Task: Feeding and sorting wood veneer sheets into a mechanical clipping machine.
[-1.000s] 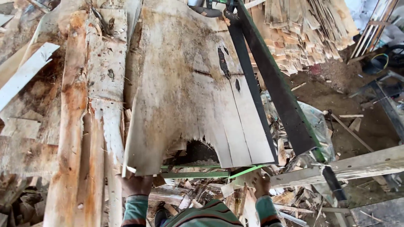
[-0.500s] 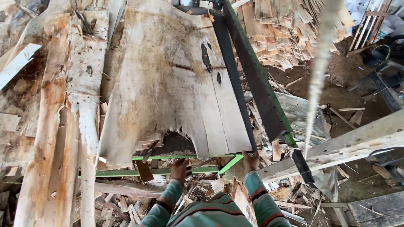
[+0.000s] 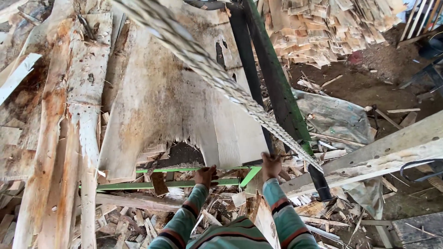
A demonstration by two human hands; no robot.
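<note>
both hands grip veneer sheet edge

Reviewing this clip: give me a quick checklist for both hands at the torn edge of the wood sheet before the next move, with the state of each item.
1. Left hand at the torn lower edge of the veneer sheet: ok.
2. Right hand at the sheet's right corner: ok.
3. Fingers closed around the sheet: cannot tell.
4. Sheet edge intact: not ok, ragged with a gap.
5. View free: not ok, a rope crosses in front.
6. Green frame bars below the hands: ok, in place.
</note>
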